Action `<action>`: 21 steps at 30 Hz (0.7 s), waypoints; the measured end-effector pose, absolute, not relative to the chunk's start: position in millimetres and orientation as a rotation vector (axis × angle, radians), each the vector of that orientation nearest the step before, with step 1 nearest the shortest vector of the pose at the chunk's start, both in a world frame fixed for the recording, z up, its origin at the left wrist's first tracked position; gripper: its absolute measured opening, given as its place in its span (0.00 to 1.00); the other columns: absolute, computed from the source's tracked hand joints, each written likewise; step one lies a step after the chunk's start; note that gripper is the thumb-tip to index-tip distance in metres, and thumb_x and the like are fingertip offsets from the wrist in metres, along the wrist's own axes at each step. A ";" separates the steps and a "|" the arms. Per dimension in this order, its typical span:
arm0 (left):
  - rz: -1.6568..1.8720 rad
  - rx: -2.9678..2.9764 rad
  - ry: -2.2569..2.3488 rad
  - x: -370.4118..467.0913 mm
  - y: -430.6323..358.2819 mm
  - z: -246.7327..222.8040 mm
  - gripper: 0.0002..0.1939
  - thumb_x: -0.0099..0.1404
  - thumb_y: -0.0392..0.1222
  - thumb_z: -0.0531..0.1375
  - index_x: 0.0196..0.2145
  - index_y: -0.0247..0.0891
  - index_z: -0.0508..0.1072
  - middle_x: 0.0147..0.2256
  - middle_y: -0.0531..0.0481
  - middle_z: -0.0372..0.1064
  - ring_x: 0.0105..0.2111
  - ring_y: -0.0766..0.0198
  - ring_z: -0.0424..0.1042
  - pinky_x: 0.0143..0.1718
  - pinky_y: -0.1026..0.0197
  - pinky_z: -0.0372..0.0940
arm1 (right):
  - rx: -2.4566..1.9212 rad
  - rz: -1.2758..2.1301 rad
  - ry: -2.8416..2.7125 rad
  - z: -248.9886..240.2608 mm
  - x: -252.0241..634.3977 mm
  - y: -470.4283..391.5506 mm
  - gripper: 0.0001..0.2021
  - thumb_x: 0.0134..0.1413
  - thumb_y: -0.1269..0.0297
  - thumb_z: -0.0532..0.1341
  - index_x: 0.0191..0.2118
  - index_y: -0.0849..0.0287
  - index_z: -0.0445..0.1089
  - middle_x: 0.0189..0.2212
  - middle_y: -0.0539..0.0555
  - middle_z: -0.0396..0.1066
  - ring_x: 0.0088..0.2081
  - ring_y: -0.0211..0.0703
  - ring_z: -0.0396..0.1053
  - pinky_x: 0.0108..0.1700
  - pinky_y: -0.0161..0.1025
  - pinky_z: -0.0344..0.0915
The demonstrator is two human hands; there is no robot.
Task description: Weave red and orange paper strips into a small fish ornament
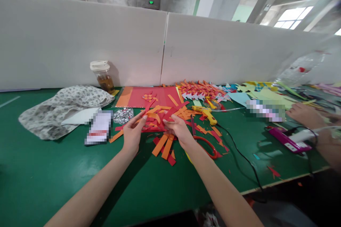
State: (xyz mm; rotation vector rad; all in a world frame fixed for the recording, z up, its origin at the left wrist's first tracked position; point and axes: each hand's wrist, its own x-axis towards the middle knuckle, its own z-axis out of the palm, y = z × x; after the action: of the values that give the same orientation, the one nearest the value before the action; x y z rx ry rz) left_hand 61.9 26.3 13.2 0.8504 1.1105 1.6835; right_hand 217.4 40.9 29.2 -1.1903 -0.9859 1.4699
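My left hand [133, 131] is closed in a pinch on a red paper strip [150, 105]. Opposite it, my right hand [178, 130] pinches another red paper strip [179, 108] that slants up to the right. Between the hands an orange strip [153, 116] curves; whether it is joined to the red ones I cannot tell. Beneath and around my hands lies a pile of loose orange and red strips [167, 145]. Just behind, a woven red and orange paper fish [149, 97] rests on red sheets [165, 94].
Right of my hands are a yellow glue gun [206, 113] with a black cord and orange-handled scissors [210, 147]. Finished-looking fish [199, 90] are heaped behind. A bag of googly eyes [123, 115], a cloth [66, 106] and a drink cup [103, 76] stand left. Another person's hand [306, 115] is at right.
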 end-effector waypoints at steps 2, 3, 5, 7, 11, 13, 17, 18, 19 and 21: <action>1.674 0.956 1.143 62.2 24.6 13.4 0.22 0.50 0.47 0.66 0.44 0.40 0.76 0.35 0.50 0.75 0.25 0.71 0.67 0.30 0.66 0.65 | -1.199 1.472 -0.965 31.1 216.8 39.4 0.31 0.45 0.70 0.64 0.57 0.64 0.58 0.23 0.48 0.73 0.26 0.38 0.71 0.24 0.33 0.69; 1.667 0.994 1.165 62.1 23.9 13.5 0.22 0.50 0.47 0.65 0.44 0.40 0.75 0.34 0.50 0.75 0.26 0.70 0.67 0.30 0.66 0.65 | -1.211 1.469 -0.956 31.6 216.8 39.2 0.30 0.45 0.70 0.63 0.57 0.65 0.57 0.23 0.49 0.73 0.26 0.39 0.71 0.24 0.33 0.68; 1.654 1.033 1.204 61.5 23.0 13.2 0.22 0.51 0.48 0.65 0.44 0.39 0.75 0.32 0.50 0.74 0.26 0.70 0.67 0.30 0.66 0.65 | -1.237 1.458 -0.936 31.7 217.5 39.7 0.31 0.44 0.69 0.64 0.57 0.65 0.58 0.23 0.49 0.73 0.27 0.40 0.72 0.24 0.32 0.68; 1.646 1.043 1.220 60.5 23.2 12.2 0.23 0.51 0.49 0.65 0.45 0.39 0.75 0.33 0.50 0.74 0.26 0.69 0.67 0.31 0.65 0.66 | -1.260 1.441 -0.922 30.9 219.1 41.0 0.31 0.43 0.69 0.65 0.56 0.63 0.59 0.23 0.49 0.74 0.27 0.40 0.72 0.25 0.32 0.69; 1.638 1.038 1.239 59.1 25.8 8.7 0.25 0.52 0.50 0.64 0.46 0.38 0.74 0.33 0.48 0.74 0.27 0.67 0.68 0.33 0.62 0.67 | -1.233 1.406 -1.002 28.5 222.1 42.1 0.23 0.43 0.67 0.65 0.49 0.55 0.66 0.26 0.47 0.74 0.26 0.37 0.71 0.26 0.32 0.69; 1.636 1.027 1.252 59.1 27.2 7.3 0.26 0.51 0.50 0.65 0.47 0.38 0.73 0.32 0.48 0.74 0.27 0.67 0.68 0.33 0.61 0.67 | -1.198 1.409 -1.040 28.1 222.5 41.3 0.15 0.43 0.65 0.64 0.41 0.55 0.69 0.26 0.47 0.73 0.26 0.37 0.72 0.25 0.32 0.69; 1.645 1.003 1.226 59.6 27.8 7.1 0.26 0.51 0.50 0.65 0.47 0.38 0.73 0.33 0.48 0.74 0.27 0.66 0.68 0.34 0.61 0.67 | -1.152 1.477 -0.972 29.9 221.7 39.4 0.10 0.40 0.65 0.66 0.31 0.58 0.66 0.27 0.48 0.72 0.28 0.39 0.73 0.25 0.33 0.69; 1.647 1.002 1.222 59.7 27.5 7.4 0.26 0.51 0.50 0.65 0.47 0.38 0.73 0.33 0.48 0.74 0.27 0.66 0.69 0.34 0.61 0.67 | -1.141 1.502 -0.948 30.6 221.7 39.2 0.11 0.39 0.65 0.67 0.31 0.58 0.65 0.26 0.48 0.72 0.27 0.40 0.73 0.25 0.33 0.69; 1.647 1.001 1.224 59.7 27.2 7.8 0.26 0.50 0.50 0.65 0.47 0.38 0.73 0.32 0.49 0.74 0.27 0.66 0.69 0.34 0.61 0.67 | -1.130 1.524 -0.928 31.3 221.7 39.2 0.12 0.39 0.65 0.67 0.31 0.57 0.64 0.26 0.48 0.72 0.27 0.39 0.73 0.25 0.33 0.69; 1.646 1.005 1.236 59.6 26.6 8.4 0.26 0.50 0.50 0.65 0.47 0.39 0.74 0.31 0.50 0.74 0.26 0.67 0.68 0.32 0.62 0.66 | -1.117 1.561 -0.910 32.3 222.3 39.6 0.12 0.39 0.64 0.67 0.31 0.57 0.64 0.26 0.48 0.72 0.26 0.38 0.72 0.25 0.33 0.68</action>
State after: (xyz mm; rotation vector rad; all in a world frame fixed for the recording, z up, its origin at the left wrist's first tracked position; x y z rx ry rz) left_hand 59.6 26.6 8.4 1.0055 1.2360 1.6455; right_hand 222.3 39.6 32.3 -1.1175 -0.9098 1.5612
